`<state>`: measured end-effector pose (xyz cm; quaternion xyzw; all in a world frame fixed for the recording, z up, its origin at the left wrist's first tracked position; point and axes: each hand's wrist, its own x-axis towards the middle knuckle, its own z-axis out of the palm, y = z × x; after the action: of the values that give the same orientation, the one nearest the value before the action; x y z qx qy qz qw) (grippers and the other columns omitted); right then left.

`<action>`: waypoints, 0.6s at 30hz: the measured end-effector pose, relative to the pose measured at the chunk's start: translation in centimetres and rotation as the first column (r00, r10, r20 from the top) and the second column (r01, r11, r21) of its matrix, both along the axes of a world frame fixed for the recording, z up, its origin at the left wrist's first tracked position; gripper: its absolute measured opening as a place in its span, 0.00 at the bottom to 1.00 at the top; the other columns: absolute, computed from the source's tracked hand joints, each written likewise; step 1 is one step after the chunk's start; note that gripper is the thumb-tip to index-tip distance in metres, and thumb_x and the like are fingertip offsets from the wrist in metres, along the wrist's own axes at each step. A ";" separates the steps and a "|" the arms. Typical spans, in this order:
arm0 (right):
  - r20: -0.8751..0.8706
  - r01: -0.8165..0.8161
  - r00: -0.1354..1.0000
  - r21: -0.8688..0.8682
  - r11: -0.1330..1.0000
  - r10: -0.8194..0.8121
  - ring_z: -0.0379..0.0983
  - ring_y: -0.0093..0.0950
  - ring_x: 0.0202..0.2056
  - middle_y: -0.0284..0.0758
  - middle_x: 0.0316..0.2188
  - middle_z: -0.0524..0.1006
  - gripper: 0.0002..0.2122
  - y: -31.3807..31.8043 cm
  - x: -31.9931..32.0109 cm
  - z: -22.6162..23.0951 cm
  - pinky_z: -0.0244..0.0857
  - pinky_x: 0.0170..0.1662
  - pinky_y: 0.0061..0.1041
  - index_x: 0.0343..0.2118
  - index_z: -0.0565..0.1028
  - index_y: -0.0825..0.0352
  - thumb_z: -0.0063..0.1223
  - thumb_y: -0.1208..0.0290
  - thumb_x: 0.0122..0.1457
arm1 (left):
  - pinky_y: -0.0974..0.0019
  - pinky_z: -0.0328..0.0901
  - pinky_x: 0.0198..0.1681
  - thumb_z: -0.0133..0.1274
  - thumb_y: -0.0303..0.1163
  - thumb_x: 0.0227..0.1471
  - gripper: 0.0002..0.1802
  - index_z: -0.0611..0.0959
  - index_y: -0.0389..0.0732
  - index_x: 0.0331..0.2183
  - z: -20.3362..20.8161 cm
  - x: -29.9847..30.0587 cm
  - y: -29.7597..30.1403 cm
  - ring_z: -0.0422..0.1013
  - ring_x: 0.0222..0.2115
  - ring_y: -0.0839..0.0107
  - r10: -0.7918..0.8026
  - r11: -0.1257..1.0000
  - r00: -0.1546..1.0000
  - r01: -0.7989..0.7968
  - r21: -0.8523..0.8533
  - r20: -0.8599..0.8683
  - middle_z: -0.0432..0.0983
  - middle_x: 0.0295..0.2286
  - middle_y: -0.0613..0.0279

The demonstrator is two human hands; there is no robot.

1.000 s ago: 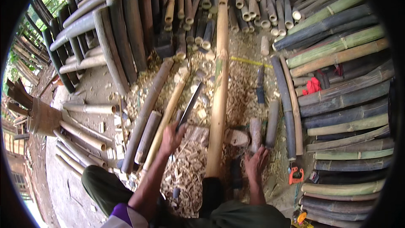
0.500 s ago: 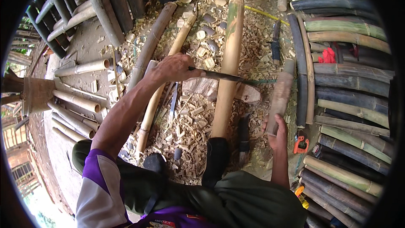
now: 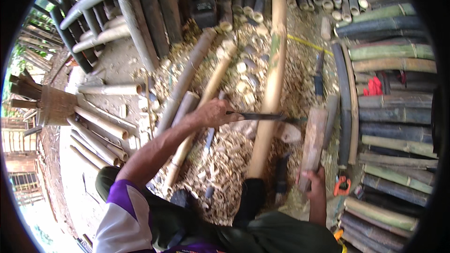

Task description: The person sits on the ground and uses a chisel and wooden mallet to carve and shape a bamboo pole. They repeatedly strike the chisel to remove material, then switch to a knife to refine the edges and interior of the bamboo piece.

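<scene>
My left hand [image 3: 216, 114] is closed round the handle of a long dark knife [image 3: 257, 116], whose blade lies across a pale bamboo pole [image 3: 271, 89]. The pole runs from the far edge down to my dark-covered foot [image 3: 251, 192] and crosses a chopped wooden block [image 3: 287, 131], largely hidden behind it. In my right hand [image 3: 315, 181], fingers wrapped round the lower end, is a thick wooden club [image 3: 313, 147]. It stands to the right of the pole, apart from the knife.
Wood chips [image 3: 225, 154] cover the ground. A second blade [image 3: 209, 139] and a dark-handled knife [image 3: 318, 77] lie nearby. Bamboo poles [image 3: 187, 82] lie left; stacked bamboo [image 3: 393, 100] lines the right. An orange-handled tool [image 3: 342, 185] rests by the stack. A yellow tape [image 3: 309, 44] stretches behind.
The whole view has shifted, so the scene sits lower and farther right. The wooden club, blurred before, looks sharper and stands nearer the pole. Both hands keep their holds.
</scene>
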<state>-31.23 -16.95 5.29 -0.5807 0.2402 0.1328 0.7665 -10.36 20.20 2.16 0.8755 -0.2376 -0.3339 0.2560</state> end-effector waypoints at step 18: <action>-0.255 0.275 0.941 0.197 0.941 -0.222 0.75 0.31 0.24 0.39 0.29 0.76 0.17 2.6 -5.0 -0.8 0.72 0.27 0.32 0.42 0.71 0.72 0.58 0.68 0.53 | 0.54 0.74 0.30 0.38 0.34 0.67 0.20 0.68 0.25 0.48 -1.7 34.6 6.4 0.75 0.29 0.60 0.183 -0.374 0.210 -0.889 -0.265 -0.961 0.73 0.31 0.51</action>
<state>-36.18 -14.38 4.49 -0.4337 0.3818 0.1275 0.8061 24.26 26.62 0.51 0.2996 0.2446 -0.1239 0.9138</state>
